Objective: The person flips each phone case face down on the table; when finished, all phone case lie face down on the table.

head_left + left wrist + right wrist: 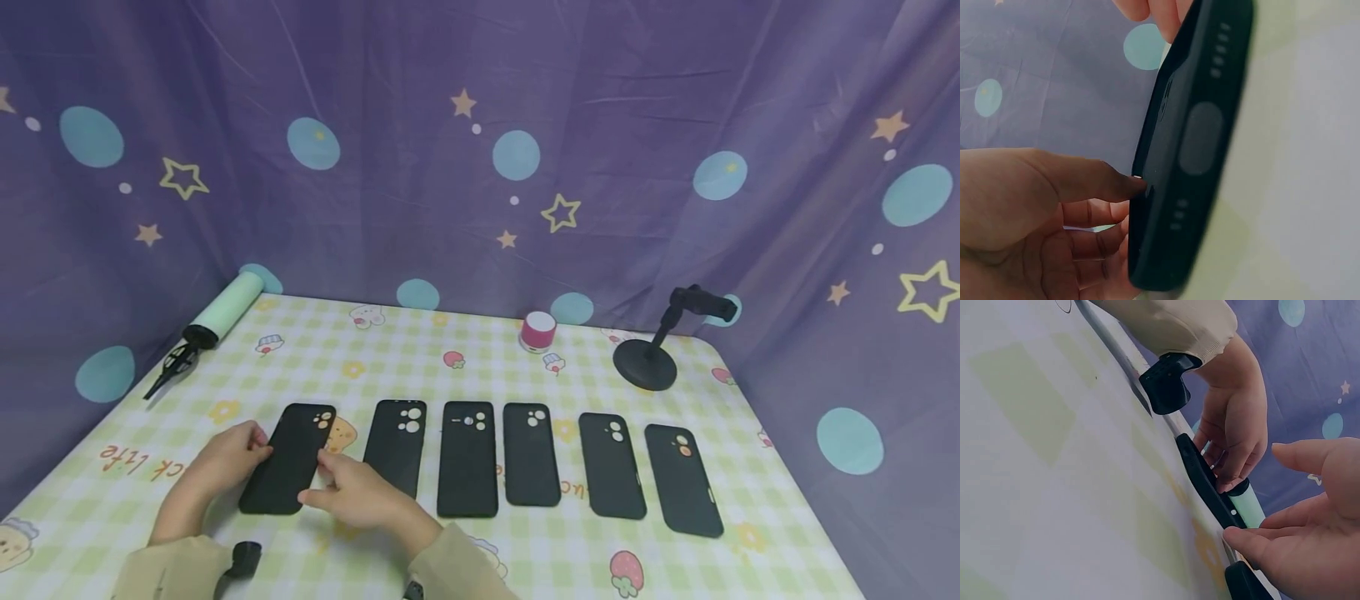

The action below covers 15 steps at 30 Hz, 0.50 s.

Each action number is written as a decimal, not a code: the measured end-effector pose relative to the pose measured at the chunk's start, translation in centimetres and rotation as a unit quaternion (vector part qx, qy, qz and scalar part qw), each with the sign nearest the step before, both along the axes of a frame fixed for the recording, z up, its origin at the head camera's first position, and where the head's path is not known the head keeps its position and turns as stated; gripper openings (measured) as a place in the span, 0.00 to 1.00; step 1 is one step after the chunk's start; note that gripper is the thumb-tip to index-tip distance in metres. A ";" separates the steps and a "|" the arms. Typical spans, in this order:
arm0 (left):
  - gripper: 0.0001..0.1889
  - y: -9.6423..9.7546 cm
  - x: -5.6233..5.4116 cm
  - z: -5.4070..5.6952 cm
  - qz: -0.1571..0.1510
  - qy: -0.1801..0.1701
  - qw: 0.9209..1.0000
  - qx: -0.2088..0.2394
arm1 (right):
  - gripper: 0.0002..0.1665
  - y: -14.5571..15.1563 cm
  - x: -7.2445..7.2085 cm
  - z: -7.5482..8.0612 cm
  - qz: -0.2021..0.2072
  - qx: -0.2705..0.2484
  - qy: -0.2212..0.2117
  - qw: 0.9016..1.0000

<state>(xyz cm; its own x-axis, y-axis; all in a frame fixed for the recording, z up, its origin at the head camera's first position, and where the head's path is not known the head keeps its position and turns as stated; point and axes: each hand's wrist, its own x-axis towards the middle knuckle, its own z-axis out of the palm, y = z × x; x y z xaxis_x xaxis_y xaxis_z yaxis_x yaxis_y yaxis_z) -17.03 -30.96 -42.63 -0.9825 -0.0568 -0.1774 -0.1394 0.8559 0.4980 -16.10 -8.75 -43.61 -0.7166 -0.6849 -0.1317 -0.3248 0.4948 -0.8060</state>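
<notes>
A black phone case (288, 462) with camera holes lies at the left end of a row of similar cases. My left hand (225, 458) pinches its left edge; in the left wrist view the thumb (1107, 181) is on the rim, with the other fingers partly hidden behind the case. On the opposite side is my right hand (363, 496), thumb apart from the fingers. In the right wrist view one fingertip of the right hand (1310, 537) touches the edge of the case (1207, 481). The second case (396, 446) is partly covered by the right hand.
Several more black cases (467, 467) continue the row to the right on the checked tablecloth (540, 558). Behind them stand a pink and white cylinder (538, 332) and a black stand (645, 365). A mint-green cylinder with a black tapered end (225, 308) lies at the left edge.
</notes>
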 end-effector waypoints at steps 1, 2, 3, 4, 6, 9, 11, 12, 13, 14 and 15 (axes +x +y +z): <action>0.06 0.0 0.0 0.0 0.002 -0.003 1.000 0.002 | 0.39 0.0 0.0 0.0 0.000 -0.001 -0.002 1.000; 0.06 0.0 0.0 0.0 0.005 -0.004 1.000 0.004 | 0.39 0.0 0.0 0.0 -0.001 -0.002 -0.005 1.000; 0.06 0.0 0.0 0.0 0.006 -0.002 1.000 0.007 | 0.39 0.0 0.1 0.0 -0.002 -0.003 -0.008 1.000; 0.06 -0.1 0.0 0.0 0.007 0.000 1.000 0.010 | 0.40 0.0 0.1 0.0 -0.002 -0.004 -0.013 1.000; 0.07 -0.1 0.0 0.0 0.009 0.007 1.000 0.021 | 0.40 0.0 0.1 0.0 -0.005 -0.003 -0.016 1.000; 0.11 -0.1 0.0 0.1 0.014 0.012 0.999 0.039 | 0.39 0.0 0.1 0.1 -0.012 -0.003 -0.022 1.000; 0.14 0.0 0.1 0.3 0.017 0.014 0.999 0.046 | 0.39 0.0 0.0 0.1 -0.018 -0.005 -0.023 1.000; 0.16 0.0 0.1 0.4 0.016 0.016 0.999 0.049 | 0.38 0.0 0.0 0.1 -0.022 -0.007 -0.023 0.999; 0.17 0.1 0.1 0.5 0.015 0.018 0.999 0.049 | 0.38 0.0 0.0 0.1 -0.025 -0.009 -0.023 0.999; 0.18 0.1 0.2 0.6 0.014 0.021 0.998 0.050 | 0.38 0.0 0.0 0.1 -0.028 -0.012 -0.024 0.999; 0.18 0.2 0.2 0.7 0.013 0.024 0.998 0.052 | 0.38 0.0 0.0 0.1 -0.032 -0.014 -0.025 0.999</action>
<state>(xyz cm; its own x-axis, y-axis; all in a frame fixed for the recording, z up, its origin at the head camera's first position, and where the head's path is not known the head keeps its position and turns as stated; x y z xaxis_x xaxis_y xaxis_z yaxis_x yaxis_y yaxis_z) -16.84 -30.78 -41.94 -0.9883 -0.0664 -0.1373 -0.1354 0.7960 0.5900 -16.06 -8.74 -43.52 -0.7518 -0.6424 -0.1488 -0.2533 0.4897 -0.8343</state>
